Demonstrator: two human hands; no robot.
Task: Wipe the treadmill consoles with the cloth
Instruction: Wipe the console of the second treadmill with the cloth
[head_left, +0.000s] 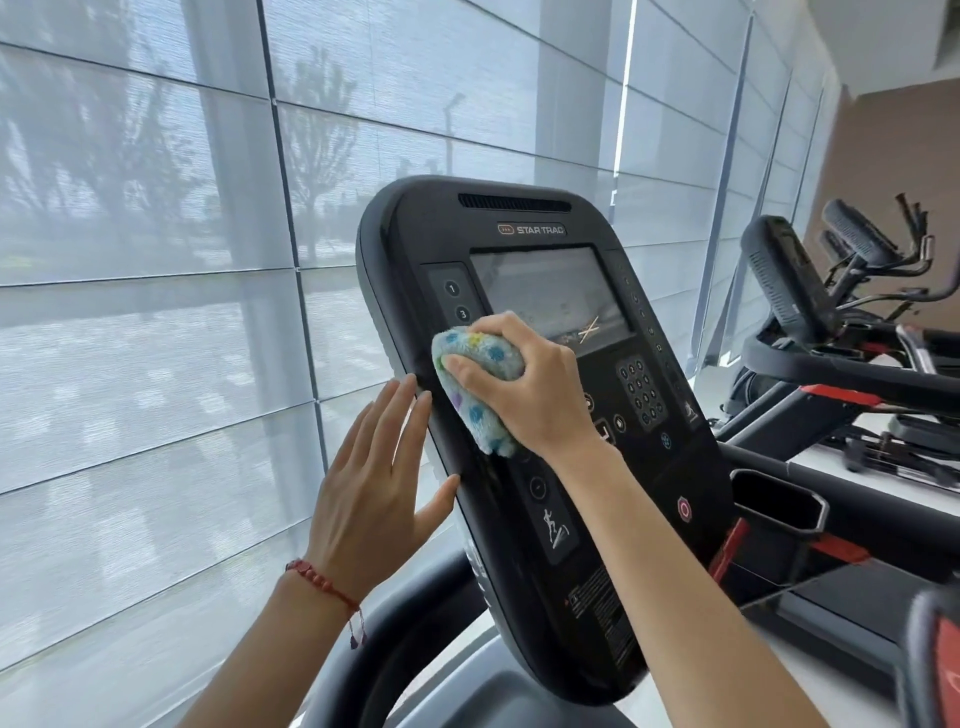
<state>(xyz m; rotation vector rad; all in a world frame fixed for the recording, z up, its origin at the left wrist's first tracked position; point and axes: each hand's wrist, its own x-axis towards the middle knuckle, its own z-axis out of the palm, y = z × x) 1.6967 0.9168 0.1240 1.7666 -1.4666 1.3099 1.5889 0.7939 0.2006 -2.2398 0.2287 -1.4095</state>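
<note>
A black treadmill console with a screen and button panels fills the middle of the view, tilted back. My right hand grips a fluffy pale-blue cloth with coloured dots and presses it against the console's left side, just below the screen's lower left corner. My left hand lies flat with fingers spread against the console's left edge, thumb on the front face. A red bracelet sits on that wrist.
A window wall with translucent blinds runs along the left and behind. More exercise machines stand in a row to the right. A cup holder and red-trimmed handrail sit right of the console. A curved black handlebar lies below.
</note>
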